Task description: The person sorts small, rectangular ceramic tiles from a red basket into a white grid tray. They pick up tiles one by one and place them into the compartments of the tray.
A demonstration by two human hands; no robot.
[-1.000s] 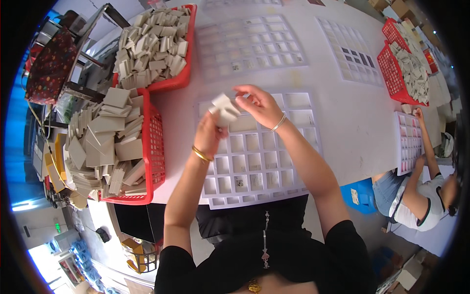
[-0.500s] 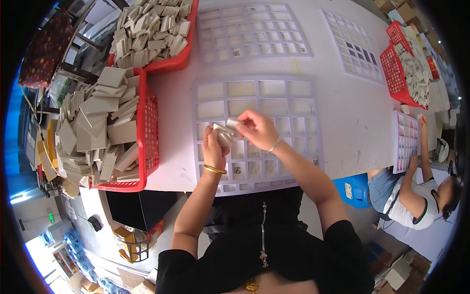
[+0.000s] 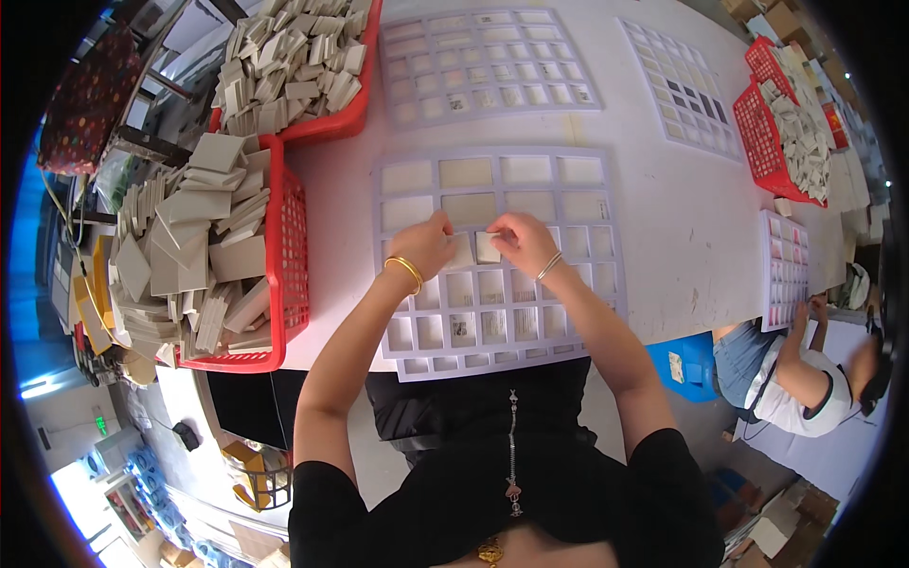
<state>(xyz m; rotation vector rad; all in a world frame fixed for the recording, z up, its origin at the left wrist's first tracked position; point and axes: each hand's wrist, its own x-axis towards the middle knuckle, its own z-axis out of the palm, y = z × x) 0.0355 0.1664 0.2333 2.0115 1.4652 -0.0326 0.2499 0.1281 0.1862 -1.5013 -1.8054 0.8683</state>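
Note:
In front of me lies a white tray [image 3: 614,248] divided into rectangular compartments, with larger ones in the far rows and smaller ones nearer. My right hand [image 3: 525,246] pinches a small pale tile [image 3: 488,248] over a compartment in the third row from the far side. Close on its left, my left hand [image 3: 423,246] is closed with its back toward me, beside another pale tile [image 3: 461,251] that it seems to grip. What else its curled fingers may hold is hidden. Larger beige tiles [image 3: 466,172] fill two compartments just beyond my hands.
Red baskets [image 3: 295,256] heaped with pale tiles stand at left, another basket [image 3: 350,118] beyond. Another divided tray [image 3: 488,114] lies farther back, and one [image 3: 682,90] at far right. A co-worker [image 3: 805,379] works at right, near red baskets [image 3: 762,142].
My hands have moved apart. The left went from holding several tiles near the right hand to the tray's third row; the right lowered a tile toward a compartment beside it.

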